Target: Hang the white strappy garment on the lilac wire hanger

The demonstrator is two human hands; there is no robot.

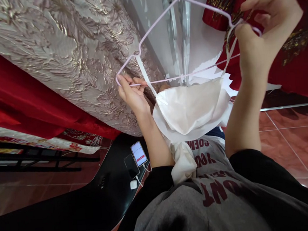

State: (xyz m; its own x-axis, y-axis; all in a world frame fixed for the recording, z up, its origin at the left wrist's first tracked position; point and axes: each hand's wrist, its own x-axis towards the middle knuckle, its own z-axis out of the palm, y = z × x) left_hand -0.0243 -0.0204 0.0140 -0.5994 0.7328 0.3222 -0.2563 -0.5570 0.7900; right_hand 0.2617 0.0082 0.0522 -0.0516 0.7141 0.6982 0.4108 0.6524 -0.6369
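A pale pink wire hanger [162,14] hangs in front of me from a chrome rail [185,32]. A white satin garment [193,107] with thin straps hangs from it and droops down against my grey printed shirt. My left hand [132,94] is closed around the hanger's left end, beside the left strap [146,77]. My right hand [265,26] is raised at the hanger's right shoulder, its fingers pinched on the right strap [230,50] there.
A beige embossed fabric [68,54] hangs at the left over red cloth [23,103]. Red and gold garments [294,56] hang at the right. Below left, a lit phone [139,154] and a charger lie on a black surface [78,205]. The floor is red tile [290,137].
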